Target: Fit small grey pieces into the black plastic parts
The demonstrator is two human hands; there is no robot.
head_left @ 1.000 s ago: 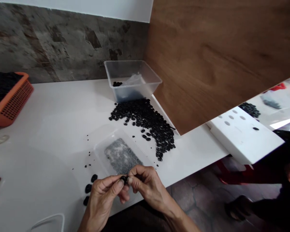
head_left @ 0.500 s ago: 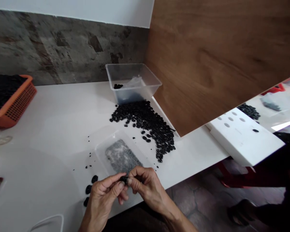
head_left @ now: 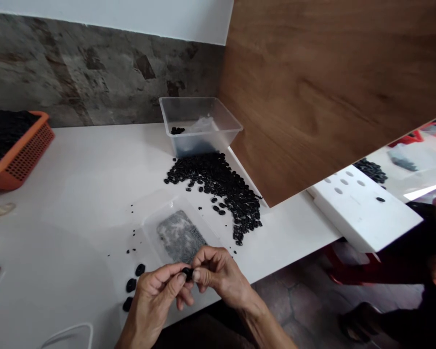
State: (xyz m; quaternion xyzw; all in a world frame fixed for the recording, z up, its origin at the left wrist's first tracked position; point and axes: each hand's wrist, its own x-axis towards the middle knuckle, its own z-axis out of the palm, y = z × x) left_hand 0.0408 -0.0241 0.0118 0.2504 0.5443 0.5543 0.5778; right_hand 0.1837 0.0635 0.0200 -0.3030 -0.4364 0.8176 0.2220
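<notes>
Between the fingertips of both hands is a small black rounded piece [head_left: 187, 274]; its exact kind is too small to make out. My left hand [head_left: 160, 295] pinches it between thumb and forefinger. From the other side my right hand [head_left: 218, 276] closes thumb and forefinger on it. Just beyond the hands lies a shallow clear tray [head_left: 150, 230] with many tiny grey metallic bits [head_left: 181, 235] in it. Several larger black oval pieces [head_left: 131, 285] lie left of my left hand. A curved heap of small black pieces [head_left: 236, 194] spreads behind the tray.
A clear plastic bin [head_left: 203, 131] stands at the back by an upright wooden board [head_left: 312, 87]. An orange basket [head_left: 29, 155] full of black material is at far left. To the right are a white foam block [head_left: 370, 208] and another person's dark-clothed leg [head_left: 403, 320].
The hands stay together at nearly the same spot, with the right fingers slightly shifted over the black piece. The whole view has moved very slightly.
</notes>
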